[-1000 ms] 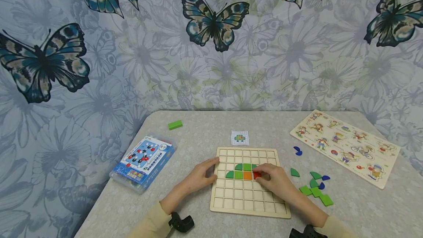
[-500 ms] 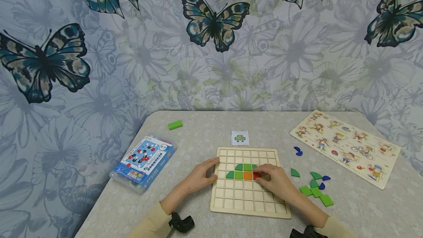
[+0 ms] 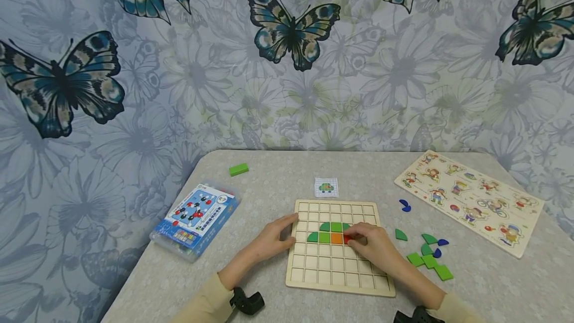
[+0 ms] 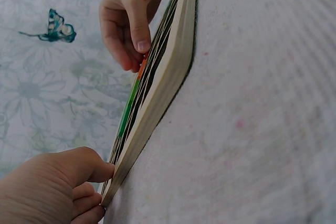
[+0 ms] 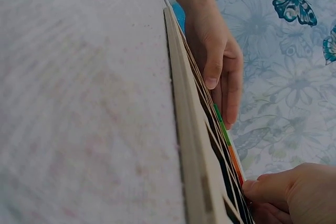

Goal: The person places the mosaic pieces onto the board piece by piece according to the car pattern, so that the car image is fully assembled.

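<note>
A wooden grid board lies on the table, with green, orange and red tiles set in its upper middle. The fingertips of my right hand pinch a red tile at the right of the orange square tile; fingers cover part of it. With fingers extended and thumb apart, my left hand touches the board's left edge. Green square tiles and green quarter-round tiles sit left of the orange one. In the left wrist view, the left thumb and fingers meet the board's rim.
Behind the board lies a small pattern card. Loose green squares, green quarter-rounds and blue half-rounds are scattered right of it. A picture puzzle board, a boxed set and a green block stand farther out.
</note>
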Tool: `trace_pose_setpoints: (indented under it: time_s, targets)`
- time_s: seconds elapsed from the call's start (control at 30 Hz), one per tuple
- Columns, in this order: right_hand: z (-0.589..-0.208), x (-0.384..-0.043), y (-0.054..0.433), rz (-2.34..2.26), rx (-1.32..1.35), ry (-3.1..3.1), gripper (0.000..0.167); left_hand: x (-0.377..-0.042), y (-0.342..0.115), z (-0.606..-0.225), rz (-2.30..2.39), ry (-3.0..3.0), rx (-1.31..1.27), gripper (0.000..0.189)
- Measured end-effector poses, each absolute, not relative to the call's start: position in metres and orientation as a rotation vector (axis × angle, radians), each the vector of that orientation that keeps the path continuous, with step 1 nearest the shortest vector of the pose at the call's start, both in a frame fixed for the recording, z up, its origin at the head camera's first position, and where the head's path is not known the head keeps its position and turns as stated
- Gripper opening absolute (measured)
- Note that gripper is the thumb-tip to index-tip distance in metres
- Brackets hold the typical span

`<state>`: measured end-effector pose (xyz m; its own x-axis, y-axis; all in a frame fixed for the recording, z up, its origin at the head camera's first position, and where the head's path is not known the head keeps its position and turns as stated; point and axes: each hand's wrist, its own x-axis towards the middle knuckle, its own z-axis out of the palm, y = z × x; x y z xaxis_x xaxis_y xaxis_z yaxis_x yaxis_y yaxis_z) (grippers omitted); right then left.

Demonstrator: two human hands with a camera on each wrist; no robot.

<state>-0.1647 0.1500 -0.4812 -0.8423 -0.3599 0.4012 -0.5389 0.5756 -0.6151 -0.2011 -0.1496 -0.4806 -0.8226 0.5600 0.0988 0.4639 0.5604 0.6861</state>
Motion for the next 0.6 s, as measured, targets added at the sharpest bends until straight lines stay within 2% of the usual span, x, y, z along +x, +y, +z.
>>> trace_pose_setpoints:
  time_s: [0.4,0.6]
  targets:
    - [-0.478,-0.162,0.151,1.176,0.711,-2.594,0.022,-0.201,-0.150,-0.483,1.114,2.658,0.897,0.062]
    - [-0.460,-0.159,0.174,1.224,0.640,-2.608,0.023,-0.201,-0.150,-0.481,1.118,2.648,0.895,0.061]
